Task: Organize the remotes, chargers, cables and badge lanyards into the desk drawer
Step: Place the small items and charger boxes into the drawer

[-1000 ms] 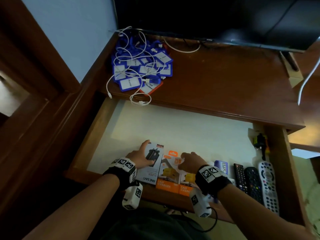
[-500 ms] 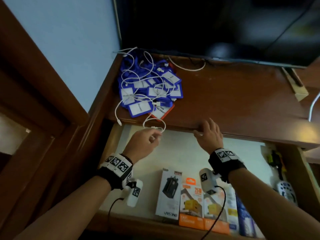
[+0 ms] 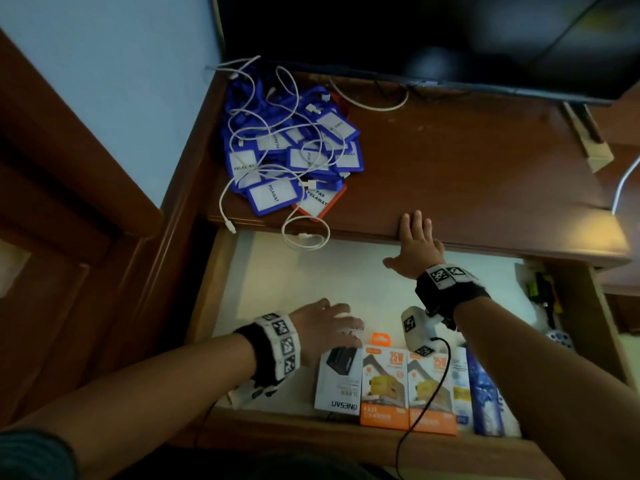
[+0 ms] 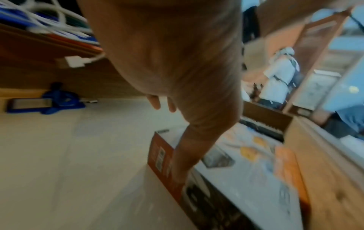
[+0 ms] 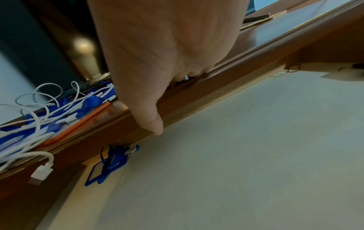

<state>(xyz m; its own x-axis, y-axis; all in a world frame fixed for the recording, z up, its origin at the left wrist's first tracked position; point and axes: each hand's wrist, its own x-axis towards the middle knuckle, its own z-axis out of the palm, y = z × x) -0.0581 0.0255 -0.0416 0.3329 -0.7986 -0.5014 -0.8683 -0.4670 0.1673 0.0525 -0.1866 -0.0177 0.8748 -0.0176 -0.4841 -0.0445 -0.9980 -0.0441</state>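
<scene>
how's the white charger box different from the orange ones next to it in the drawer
The white charger box is mostly white with a dark charger pictured; the orange charger boxes have orange bands and yellow chargers pictured. The left hand touches the white box's far end; nothing touches the orange pair. All lie flat, side by side, along the drawer front.
</scene>
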